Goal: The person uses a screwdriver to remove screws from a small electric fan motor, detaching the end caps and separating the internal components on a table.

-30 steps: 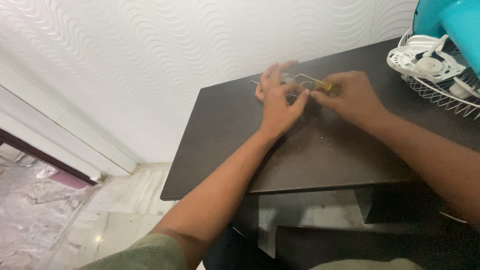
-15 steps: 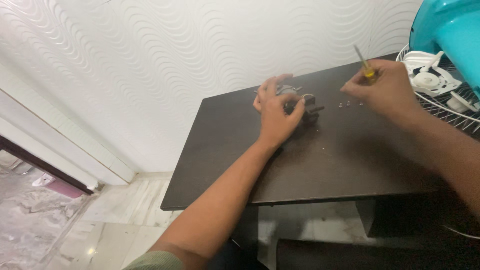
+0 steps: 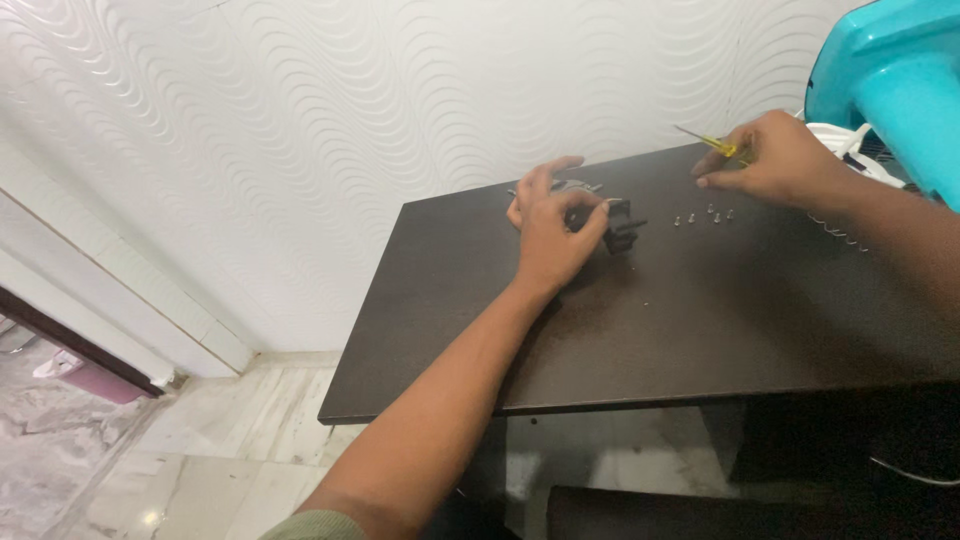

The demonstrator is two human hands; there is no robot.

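A dark brown wooden table (image 3: 700,330) stands against a white wall with a wavy raised pattern (image 3: 350,110). At the right edge rises a turquoise plastic fan body (image 3: 900,80), with a white wire fan guard (image 3: 850,150) lying beside it on the table. Below left, a pale marble floor (image 3: 200,450) meets a dark door threshold (image 3: 70,345).

— Where would you say you're sitting?

— You're in a room of a home. The wall (image 3: 400,90) ahead of you is covered in white wallpaper embossed with a wave pattern, and the floor (image 3: 200,460) is polished marble-look tile, with a white skirting along the base.

— Anything else domestic?

— Your dark wood-laminate tabletop (image 3: 700,330) stands against that wall, and a turquoise household fan (image 3: 900,80) with its white wire guard (image 3: 850,150) lies at your right.
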